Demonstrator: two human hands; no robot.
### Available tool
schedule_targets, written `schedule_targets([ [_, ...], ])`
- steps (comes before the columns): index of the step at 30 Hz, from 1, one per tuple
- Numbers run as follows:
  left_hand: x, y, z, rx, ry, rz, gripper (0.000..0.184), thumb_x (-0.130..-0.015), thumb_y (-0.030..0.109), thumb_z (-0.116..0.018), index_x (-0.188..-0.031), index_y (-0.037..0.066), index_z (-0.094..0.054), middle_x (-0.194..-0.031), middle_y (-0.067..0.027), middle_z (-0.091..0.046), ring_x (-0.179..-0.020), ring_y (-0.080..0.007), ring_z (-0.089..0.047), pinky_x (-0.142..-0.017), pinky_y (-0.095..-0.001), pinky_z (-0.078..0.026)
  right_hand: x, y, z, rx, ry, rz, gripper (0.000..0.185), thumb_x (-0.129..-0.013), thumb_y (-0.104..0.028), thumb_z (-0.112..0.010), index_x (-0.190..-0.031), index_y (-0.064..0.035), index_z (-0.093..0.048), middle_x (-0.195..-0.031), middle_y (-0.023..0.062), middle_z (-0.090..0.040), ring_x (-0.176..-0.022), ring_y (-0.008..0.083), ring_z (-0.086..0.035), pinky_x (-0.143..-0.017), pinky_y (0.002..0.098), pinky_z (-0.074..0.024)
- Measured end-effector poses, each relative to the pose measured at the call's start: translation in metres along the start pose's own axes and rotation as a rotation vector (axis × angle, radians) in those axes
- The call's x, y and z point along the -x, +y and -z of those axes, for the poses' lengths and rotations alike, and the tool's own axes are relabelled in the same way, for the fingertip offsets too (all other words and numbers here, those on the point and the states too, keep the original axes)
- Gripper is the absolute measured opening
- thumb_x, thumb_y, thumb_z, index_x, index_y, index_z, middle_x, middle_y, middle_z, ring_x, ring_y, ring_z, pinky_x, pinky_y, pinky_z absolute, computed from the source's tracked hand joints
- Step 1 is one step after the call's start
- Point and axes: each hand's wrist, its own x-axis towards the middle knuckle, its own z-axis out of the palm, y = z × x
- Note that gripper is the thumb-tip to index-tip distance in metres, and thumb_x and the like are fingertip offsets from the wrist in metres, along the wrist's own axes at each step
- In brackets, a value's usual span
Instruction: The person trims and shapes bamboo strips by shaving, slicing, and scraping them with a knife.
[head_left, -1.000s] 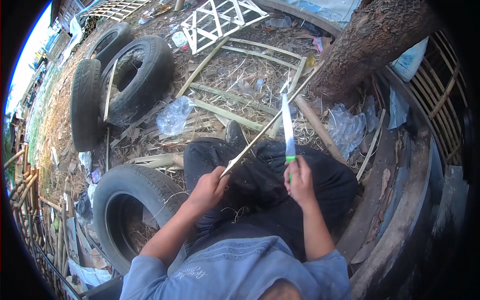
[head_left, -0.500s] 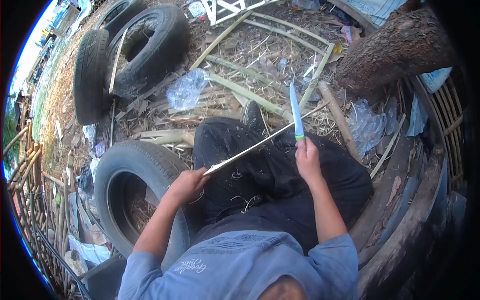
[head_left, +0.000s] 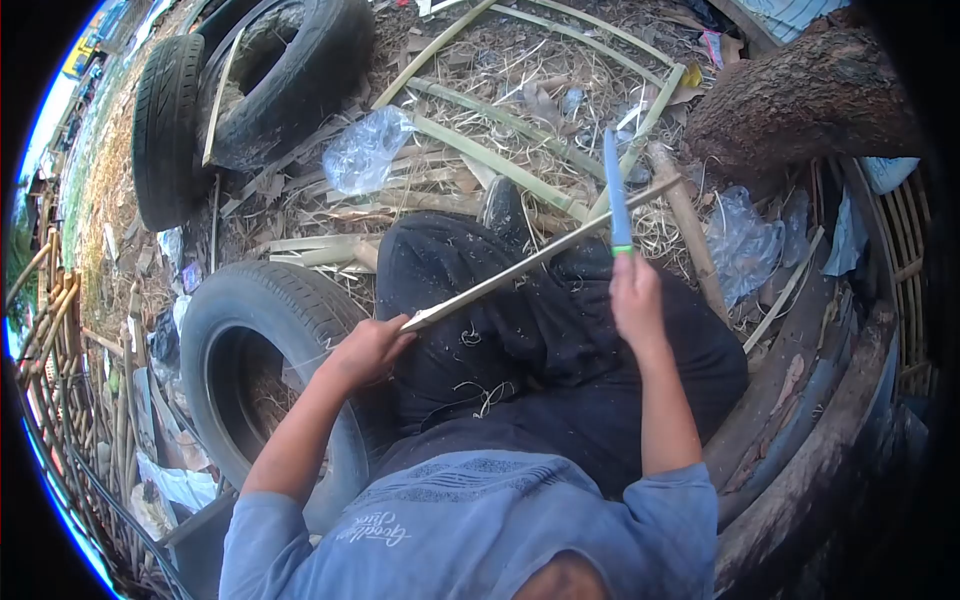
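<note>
My left hand (head_left: 370,350) is closed round the near end of a long, thin bamboo strip (head_left: 500,278). The strip slants up and to the right across my dark trousers, its far end past my right knee. In my right hand (head_left: 637,298) is a knife (head_left: 616,192) with a green-banded handle and a pale blue-looking blade. The blade points away from me, crossing the strip's far part in this view; whether they touch I cannot tell. Thin shavings (head_left: 485,398) lie on my lap.
A tyre (head_left: 215,300) lies at my left, with more tyres (head_left: 165,130) beyond. Ahead, split bamboo lengths (head_left: 500,167) lie among shavings and a clear plastic bag (head_left: 367,150). A thick tree trunk (head_left: 800,95) stands at the right, near logs (head_left: 820,440) and slatted fencing (head_left: 900,265).
My right hand and the knife have moved slightly right and toward me. The strip has turned, showing a broader face, and my left hand has shifted a little up and left.
</note>
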Motion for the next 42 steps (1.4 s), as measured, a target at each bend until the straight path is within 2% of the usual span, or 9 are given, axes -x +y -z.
schedule_targets([
  [6,-0.002,0.008,0.005,-0.004,-0.022,0.032,0.021,-0.095,0.021,-0.053,-0.102,0.002,-0.054,-0.077,-0.0273,-0.06,-0.078,-0.0474,-0.059,-0.067,-0.0528,-0.044,0.003,-0.004,0.001,-0.164,-0.027,-0.105,0.031,-0.101,-0.028,-0.046,-0.082,-0.004,-0.051,-0.058,-0.0051,-0.043,-0.049,0.004,-0.038,-0.045,0.0239,-0.0305],
  [10,0.001,0.008,0.004,-0.023,-0.028,0.05,0.021,-0.095,0.021,-0.053,-0.104,0.002,-0.054,-0.077,-0.0275,-0.06,-0.078,-0.0478,-0.058,-0.066,-0.0531,-0.044,0.026,-0.015,-0.032,0.102,-0.231,0.083,0.027,-0.099,-0.023,-0.046,-0.085,-0.0011,-0.053,-0.061,0.0123,-0.052,-0.054,0.0204,-0.051,-0.053,0.0372,-0.0407],
  [13,0.0,0.006,-0.001,-0.032,0.0,0.027,0.02,-0.095,0.021,-0.053,-0.102,0.002,-0.053,-0.076,-0.0274,-0.06,-0.078,-0.0482,-0.058,-0.066,-0.0536,-0.044,0.019,-0.024,-0.031,-0.013,-0.203,0.059,0.029,-0.099,-0.026,-0.048,-0.084,-0.0013,-0.053,-0.06,0.0042,-0.051,-0.054,0.0121,-0.048,-0.051,0.0319,-0.0397],
  [14,-0.001,0.006,-0.001,-0.02,-0.007,0.03,0.02,-0.095,0.021,-0.053,-0.102,0.002,-0.053,-0.076,-0.0278,-0.059,-0.078,-0.0484,-0.058,-0.066,-0.0537,-0.044,0.012,-0.033,-0.025,-0.09,-0.112,-0.063,0.034,-0.099,-0.027,-0.047,-0.084,0.003,-0.054,-0.064,0.0235,-0.054,-0.058,0.0435,-0.051,-0.055,0.0433,-0.0422],
  [17,0.001,0.005,-0.003,-0.022,0.013,0.038,0.02,-0.095,0.02,-0.053,-0.103,0.003,-0.053,-0.077,-0.0278,-0.06,-0.079,-0.0481,-0.058,-0.067,-0.0535,-0.044,0.013,-0.023,-0.035,0.108,0.011,0.037,0.033,-0.1,-0.025,-0.046,-0.082,0.0022,-0.053,-0.067,0.0248,-0.057,-0.065,0.0474,-0.056,-0.054,0.0461,-0.0421],
  [26,0.0,0.007,-0.002,0.009,0.007,0.025,0.019,-0.095,0.02,-0.053,-0.101,0.002,-0.053,-0.076,-0.0268,-0.06,-0.078,-0.047,-0.058,-0.066,-0.0525,-0.044,0.022,-0.028,-0.022,0.06,0.037,-0.03,0.035,-0.099,-0.026,-0.047,-0.08,0.003,-0.052,-0.063,0.0228,-0.055,-0.061,0.0449,-0.056,-0.051,0.046,-0.0403],
  [29,0.002,0.005,-0.001,0.013,0.015,0.026,0.019,-0.095,0.02,-0.054,-0.101,0.002,-0.053,-0.077,-0.0269,-0.06,-0.078,-0.0471,-0.058,-0.066,-0.0525,-0.044,0.059,-0.035,-0.073,0.147,-0.273,0.107,0.03,-0.098,-0.023,-0.048,-0.082,0.002,-0.052,-0.068,0.0268,-0.057,-0.07,0.0469,-0.06,-0.056,0.0498,-0.0435],
  [36,0.0,0.002,-0.005,-0.014,0.043,0.0,0.02,-0.095,0.022,-0.053,-0.102,0.002,-0.053,-0.076,-0.0269,-0.059,-0.077,-0.047,-0.059,-0.066,-0.0527,-0.045,0.032,-0.032,-0.056,0.061,0.047,-0.022,0.031,-0.1,-0.023,-0.045,-0.084,0.0018,-0.052,-0.061,0.022,-0.053,-0.058,0.0416,-0.057,-0.051,0.0436,-0.0403],
  [42,0.003,-0.007,-0.01,0.007,0.086,-0.057,0.014,-0.095,0.015,-0.053,-0.097,0.001,-0.053,-0.07,-0.025,-0.055,-0.07,-0.0451,-0.058,-0.06,-0.0473,-0.043,0.047,-0.029,-0.054,0.096,-0.035,0.032,0.025,-0.1,-0.019,-0.045,-0.087,0.0012,-0.05,-0.066,0.0241,-0.056,-0.067,0.0461,-0.059,-0.053,0.0475,-0.0414],
])
